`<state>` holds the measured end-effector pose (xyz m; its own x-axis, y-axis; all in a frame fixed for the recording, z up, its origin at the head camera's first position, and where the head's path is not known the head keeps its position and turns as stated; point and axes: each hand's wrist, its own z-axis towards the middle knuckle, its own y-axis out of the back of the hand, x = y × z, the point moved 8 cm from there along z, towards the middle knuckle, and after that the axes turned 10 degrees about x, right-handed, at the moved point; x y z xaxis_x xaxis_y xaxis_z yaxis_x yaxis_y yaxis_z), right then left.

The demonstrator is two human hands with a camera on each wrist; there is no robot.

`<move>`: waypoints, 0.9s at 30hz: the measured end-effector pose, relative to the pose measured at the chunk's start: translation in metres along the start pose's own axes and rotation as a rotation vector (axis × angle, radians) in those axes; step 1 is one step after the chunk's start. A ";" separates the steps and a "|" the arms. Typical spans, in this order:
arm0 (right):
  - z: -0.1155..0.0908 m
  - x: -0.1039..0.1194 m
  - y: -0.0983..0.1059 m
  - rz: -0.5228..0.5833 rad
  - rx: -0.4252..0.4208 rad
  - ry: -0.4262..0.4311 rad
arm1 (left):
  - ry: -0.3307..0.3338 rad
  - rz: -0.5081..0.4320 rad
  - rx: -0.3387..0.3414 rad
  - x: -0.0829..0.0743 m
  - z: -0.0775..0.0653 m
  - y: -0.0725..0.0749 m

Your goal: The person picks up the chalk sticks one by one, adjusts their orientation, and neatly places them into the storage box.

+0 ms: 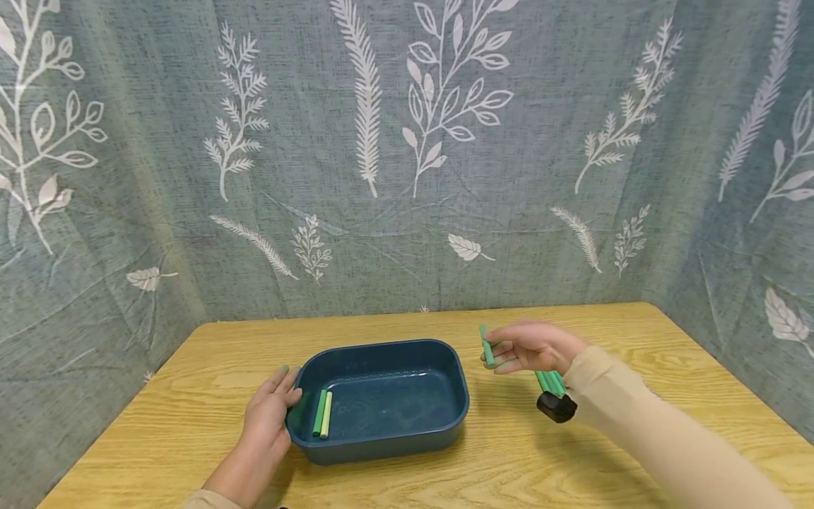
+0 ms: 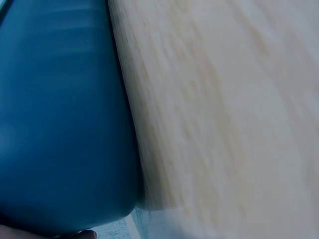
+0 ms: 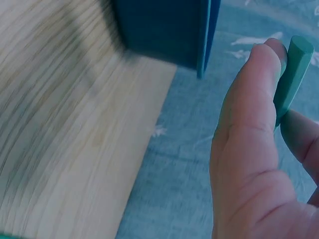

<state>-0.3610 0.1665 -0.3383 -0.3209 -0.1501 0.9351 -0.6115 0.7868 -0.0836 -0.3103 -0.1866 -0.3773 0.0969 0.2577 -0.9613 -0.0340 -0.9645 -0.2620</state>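
Note:
My right hand pinches a green chalk stick between thumb and fingertips, in the air to the right of a dark blue tray. The right wrist view shows the green stick close up, tilted, with green smudges on the fingertips. At the tray's left end my left hand rests against the outer wall, fingers mostly straight and the thumb at the rim. Inside the tray, near its left wall, a green stick and a yellow-green stick lie side by side.
Several green sticks lie on the wooden table below my right forearm, partly hidden by the wrist and a black object. A blue-grey curtain with white leaf patterns stands behind the table and on both sides.

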 end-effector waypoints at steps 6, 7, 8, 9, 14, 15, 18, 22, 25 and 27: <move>0.013 0.002 -0.013 0.012 0.011 0.005 | 0.002 -0.001 -0.004 0.001 0.000 0.001; 0.014 0.002 -0.015 0.017 0.013 0.006 | 0.000 0.000 -0.004 0.001 0.000 0.001; 0.016 0.003 -0.016 0.022 0.012 0.006 | -0.001 0.002 -0.003 0.000 -0.001 0.000; 0.017 0.003 -0.018 0.024 0.015 0.005 | -0.003 0.003 -0.001 0.000 -0.001 0.000; 0.026 0.007 -0.028 0.028 0.034 -0.001 | -0.018 0.004 0.015 0.000 -0.001 -0.001; 0.028 0.008 -0.030 0.026 0.040 -0.003 | -0.019 0.004 0.016 0.000 -0.002 0.000; 0.034 0.013 -0.038 0.029 0.042 -0.009 | -0.019 0.008 0.022 0.000 -0.002 0.000; 0.044 0.020 -0.050 0.037 0.050 -0.024 | -0.012 0.011 0.020 0.000 -0.003 -0.001; 0.053 0.024 -0.058 0.051 0.041 -0.039 | -0.013 0.009 0.020 0.000 -0.003 -0.002; 0.059 0.025 -0.063 0.060 0.030 -0.055 | -0.015 0.009 0.017 -0.001 -0.003 -0.002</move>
<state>-0.3733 0.0776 -0.3303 -0.3966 -0.1363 0.9078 -0.6109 0.7773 -0.1501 -0.3074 -0.1849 -0.3760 0.0812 0.2504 -0.9647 -0.0521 -0.9655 -0.2550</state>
